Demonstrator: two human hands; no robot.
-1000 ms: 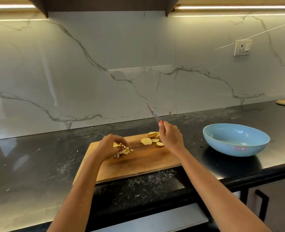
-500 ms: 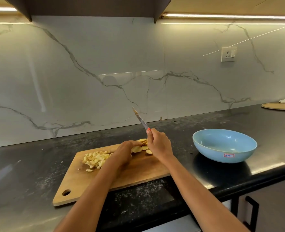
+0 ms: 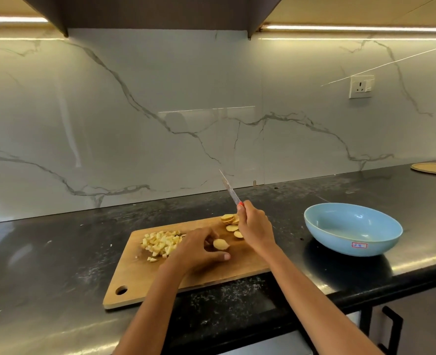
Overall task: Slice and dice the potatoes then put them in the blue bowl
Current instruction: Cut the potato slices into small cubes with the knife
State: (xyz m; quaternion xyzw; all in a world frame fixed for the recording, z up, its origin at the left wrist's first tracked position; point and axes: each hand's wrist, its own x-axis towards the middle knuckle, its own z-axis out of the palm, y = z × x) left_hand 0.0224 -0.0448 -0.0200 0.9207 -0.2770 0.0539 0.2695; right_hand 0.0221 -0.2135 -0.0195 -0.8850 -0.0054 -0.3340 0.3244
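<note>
Roughly halfway, by my read. A pile of diced potato (image 3: 160, 243) sits on the left-centre of the wooden cutting board (image 3: 186, 278). A few round potato slices (image 3: 231, 222) remain undiced at the board's far right edge. Left hand (image 3: 199, 248) pinches one potato slice (image 3: 220, 244) between fingers and thumb, low over the board's middle. Right hand (image 3: 254, 226) is wrapped round the knife (image 3: 229, 188) handle, blade raised, pointing up and away. Blue bowl (image 3: 352, 229) stands empty on the black counter (image 3: 58, 252), right of the board. Left: dice remaining slices, transfer everything.
</note>
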